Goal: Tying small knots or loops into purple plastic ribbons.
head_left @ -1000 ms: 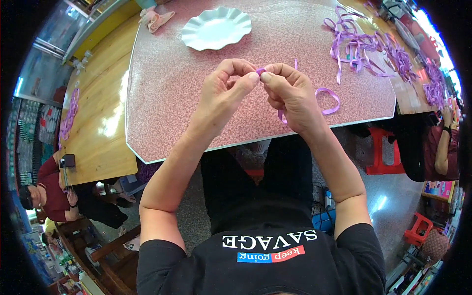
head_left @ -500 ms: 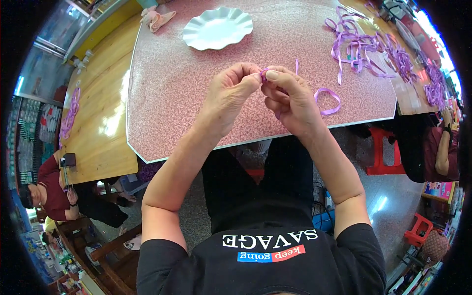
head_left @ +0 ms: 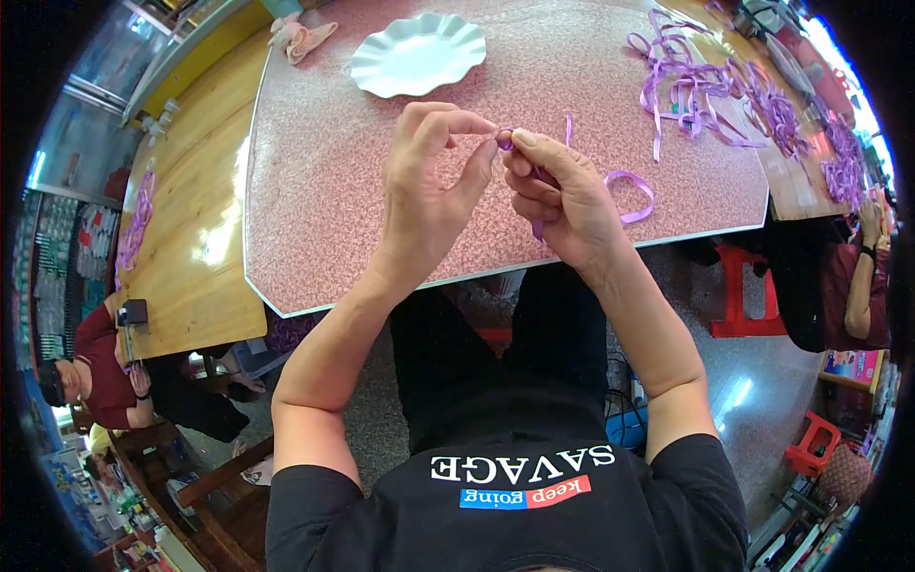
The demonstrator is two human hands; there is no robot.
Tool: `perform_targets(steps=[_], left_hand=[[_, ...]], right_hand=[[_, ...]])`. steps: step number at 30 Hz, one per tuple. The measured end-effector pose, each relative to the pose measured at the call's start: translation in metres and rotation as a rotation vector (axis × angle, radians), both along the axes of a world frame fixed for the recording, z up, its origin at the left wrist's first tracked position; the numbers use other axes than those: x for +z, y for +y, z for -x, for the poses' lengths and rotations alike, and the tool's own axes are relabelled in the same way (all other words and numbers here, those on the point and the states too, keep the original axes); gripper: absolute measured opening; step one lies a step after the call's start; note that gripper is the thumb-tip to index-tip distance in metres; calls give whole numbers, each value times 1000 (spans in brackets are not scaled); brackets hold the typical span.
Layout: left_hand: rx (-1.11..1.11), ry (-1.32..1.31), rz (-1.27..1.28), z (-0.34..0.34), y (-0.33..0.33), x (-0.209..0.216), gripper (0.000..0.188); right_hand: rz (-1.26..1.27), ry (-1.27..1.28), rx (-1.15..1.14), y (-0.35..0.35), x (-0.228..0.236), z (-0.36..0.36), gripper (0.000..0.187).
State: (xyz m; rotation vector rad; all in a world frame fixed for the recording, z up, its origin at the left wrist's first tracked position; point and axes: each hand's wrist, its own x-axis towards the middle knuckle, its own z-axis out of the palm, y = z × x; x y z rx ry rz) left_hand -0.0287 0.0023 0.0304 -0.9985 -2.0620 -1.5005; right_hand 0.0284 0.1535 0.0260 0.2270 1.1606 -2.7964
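A narrow purple ribbon (head_left: 651, 197) is pinched between the thumb and fingers of my right hand (head_left: 570, 186). A small loop of it sticks out at the fingertips, a bigger loop rests on the table to the right of the hand, and a short end hangs below the fingers. My left hand (head_left: 421, 181) is just left of the small loop, thumb and forefinger apart, with the forefinger's tip at or very near the ribbon. Whether it touches is too small to tell. Part of the ribbon is hidden inside my right hand.
A white wavy-edged plate (head_left: 419, 55) stands at the back of the pink speckled table (head_left: 334, 191). Beside it lies a pale pink cloth (head_left: 303, 40). Tangled purple ribbons (head_left: 691, 91) cover the far right. Co-workers (head_left: 105, 381) sit at both sides; a red stool (head_left: 743, 296) is under the right edge.
My left hand's thumb and forefinger have parted from their pinch on the ribbon, and that hand has shifted slightly left. The right hand keeps its pinch in nearly the same place.
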Motion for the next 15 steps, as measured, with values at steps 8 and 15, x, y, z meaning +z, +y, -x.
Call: perform_targets(steps=[8, 15], left_hand=[[209, 491, 259, 2, -3, 0, 18], [71, 186, 314, 6, 1, 0, 18]], right_hand=[[26, -25, -29, -1, -1, -1, 18], [-31, -24, -67, -1, -5, -1, 15]])
